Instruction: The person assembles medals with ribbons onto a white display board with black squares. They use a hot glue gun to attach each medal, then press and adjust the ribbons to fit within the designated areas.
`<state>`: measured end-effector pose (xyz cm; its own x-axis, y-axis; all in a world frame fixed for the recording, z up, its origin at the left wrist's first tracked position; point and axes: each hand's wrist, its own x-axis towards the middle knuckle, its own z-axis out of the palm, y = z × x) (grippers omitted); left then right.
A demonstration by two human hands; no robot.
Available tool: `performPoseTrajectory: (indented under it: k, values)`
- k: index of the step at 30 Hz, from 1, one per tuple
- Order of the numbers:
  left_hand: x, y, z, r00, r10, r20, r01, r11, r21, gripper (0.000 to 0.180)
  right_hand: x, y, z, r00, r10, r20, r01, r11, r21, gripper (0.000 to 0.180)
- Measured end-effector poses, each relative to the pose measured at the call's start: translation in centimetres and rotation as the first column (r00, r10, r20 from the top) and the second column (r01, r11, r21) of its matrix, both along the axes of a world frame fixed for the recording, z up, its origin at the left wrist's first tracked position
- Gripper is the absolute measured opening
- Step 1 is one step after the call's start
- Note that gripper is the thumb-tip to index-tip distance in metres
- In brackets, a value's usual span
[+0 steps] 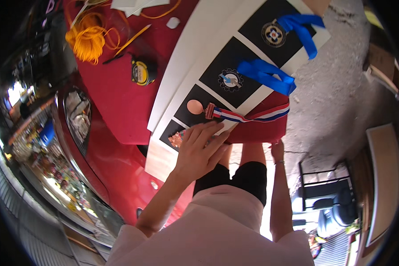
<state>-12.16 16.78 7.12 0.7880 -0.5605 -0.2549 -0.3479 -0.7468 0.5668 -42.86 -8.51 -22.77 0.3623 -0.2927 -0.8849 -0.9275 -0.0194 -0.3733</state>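
Note:
My left hand (pixel 199 148) lies open, fingers spread, over the near end of a pale board (pixel 157 162). Partly under it is a copper-coloured medal (pixel 176 139) on a black square. Just beyond the fingertips rests a round copper medal (pixel 194 107) with a red, white and blue ribbon (pixel 257 118) trailing right. Farther up the board are a gear-shaped medal (pixel 230 80) and a round medal (pixel 274 34), each with a blue ribbon (pixel 267 76) on a black square. At the right corner of the red-covered table (pixel 257 133), my right hand (pixel 277 151) appears closed on the edge; its fingers are small in view.
On the red cloth lie a yellow-black tape measure (pixel 142 73), a pencil (pixel 135 40) and orange cord (pixel 88 40). A red car (pixel 102 164) stands close on the left. To the right are a black-framed chair (pixel 328 190) and a leaning panel (pixel 385 177).

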Motion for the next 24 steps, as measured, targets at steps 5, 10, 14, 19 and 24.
performPoseTrajectory:
  k: [5, 10, 14, 19, 24]
  values:
    - [-7.0, 2.3, 2.5, 0.961, 0.212, -0.177, -0.210, 0.977, 0.029, 0.031, 2.0, -3.3, 1.8, 0.999, 0.040, -0.001, -0.040, 0.999, 0.025, 0.026]
    - [-14.8, 4.0, 3.6, 0.865, 0.434, -0.250, -0.434, 0.899, 0.058, 0.027, 6.8, -7.6, 3.7, 0.973, 0.207, 0.103, -0.210, 0.977, 0.024, 0.029]
    - [-22.5, 4.7, 1.3, 0.562, 0.735, -0.380, -0.787, 0.617, 0.028, 0.025, 10.9, -10.4, 4.6, 0.934, 0.303, 0.192, -0.297, 0.953, -0.056, 0.027]
    - [-34.5, 6.9, -3.3, 0.069, 0.852, -0.518, -0.885, 0.292, 0.363, 0.030, 15.3, -12.1, 6.8, 0.892, 0.436, 0.115, -0.418, 0.895, -0.156, 0.032]
    - [-43.4, 7.7, -7.0, -0.157, 0.808, -0.567, -0.890, 0.134, 0.437, 0.033, 17.1, -12.1, 9.4, 0.822, 0.563, 0.081, -0.547, 0.822, -0.161, 0.034]
